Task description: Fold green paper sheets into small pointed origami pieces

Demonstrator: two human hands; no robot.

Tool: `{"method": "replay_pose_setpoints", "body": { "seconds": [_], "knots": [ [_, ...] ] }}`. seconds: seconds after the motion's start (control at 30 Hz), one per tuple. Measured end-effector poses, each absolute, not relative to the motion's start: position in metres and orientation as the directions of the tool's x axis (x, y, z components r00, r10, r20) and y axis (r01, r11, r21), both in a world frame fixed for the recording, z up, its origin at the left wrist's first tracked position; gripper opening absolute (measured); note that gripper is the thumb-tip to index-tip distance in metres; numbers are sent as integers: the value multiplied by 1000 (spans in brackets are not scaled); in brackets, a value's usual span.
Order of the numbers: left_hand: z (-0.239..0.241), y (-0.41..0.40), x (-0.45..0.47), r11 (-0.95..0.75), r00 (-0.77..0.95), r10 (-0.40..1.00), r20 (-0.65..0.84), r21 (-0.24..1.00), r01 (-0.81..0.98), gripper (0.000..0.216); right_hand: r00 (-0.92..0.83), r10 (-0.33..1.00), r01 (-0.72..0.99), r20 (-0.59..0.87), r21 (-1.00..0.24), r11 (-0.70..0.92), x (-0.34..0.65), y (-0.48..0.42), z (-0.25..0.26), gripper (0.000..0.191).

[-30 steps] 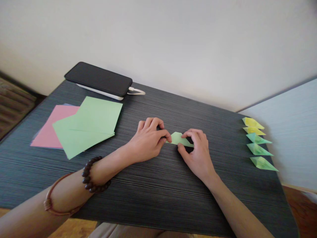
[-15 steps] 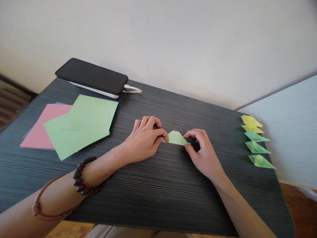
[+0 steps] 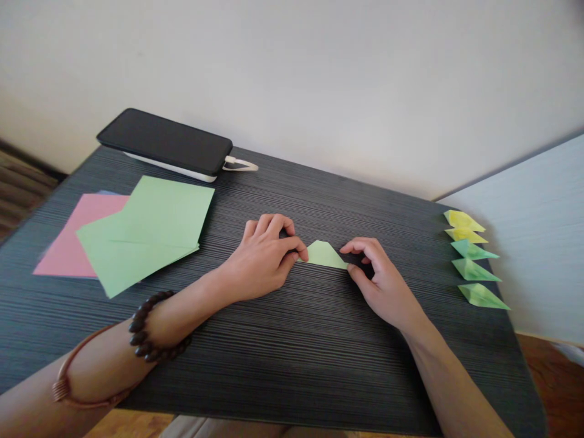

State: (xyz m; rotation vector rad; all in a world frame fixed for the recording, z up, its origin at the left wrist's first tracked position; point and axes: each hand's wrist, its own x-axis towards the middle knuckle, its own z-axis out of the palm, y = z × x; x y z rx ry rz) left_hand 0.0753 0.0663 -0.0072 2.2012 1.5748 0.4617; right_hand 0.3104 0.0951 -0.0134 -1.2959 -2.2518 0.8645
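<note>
A small piece of folded green paper, flat-topped with slanting sides, lies between my two hands near the middle of the desk. My left hand pinches its left corner between thumb and forefinger, the other fingers curled above. At the right corner, the thumb of my right hand meets the paper's tip, while the bent forefinger rests by the sloping edge. That hand's remaining fingers are curled in and partly hidden.
Green sheets overlap a pink sheet on the left. Behind them a black phone lies on a white object with a white cable. Several folded yellow and green paper pieces line the right edge of the dark desk.
My right thumb has slid slightly outward, uncovering more of the paper's right corner. My left hand keeps its pinch. The whole view has shifted a little.
</note>
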Motion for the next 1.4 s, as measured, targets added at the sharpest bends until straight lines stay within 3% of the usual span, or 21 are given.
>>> {"method": "replay_pose_setpoints", "body": {
  "seconds": [0.3,0.6,0.83,1.4],
  "knots": [
    [-8,62,89,-261,234,965,116,459,849,13,-526,849,622,46,-660,421,307,94,-15,34],
    [-12,68,110,-239,193,968,161,350,906,24,-516,850,655,105,-590,471,305,91,-20,31],
    [-10,69,107,-257,219,965,144,353,900,19,-465,873,700,146,-543,464,297,86,-19,12],
    [-10,69,95,-261,236,965,111,415,872,9,-464,881,703,86,-570,426,297,90,-16,12]
  ]
}}
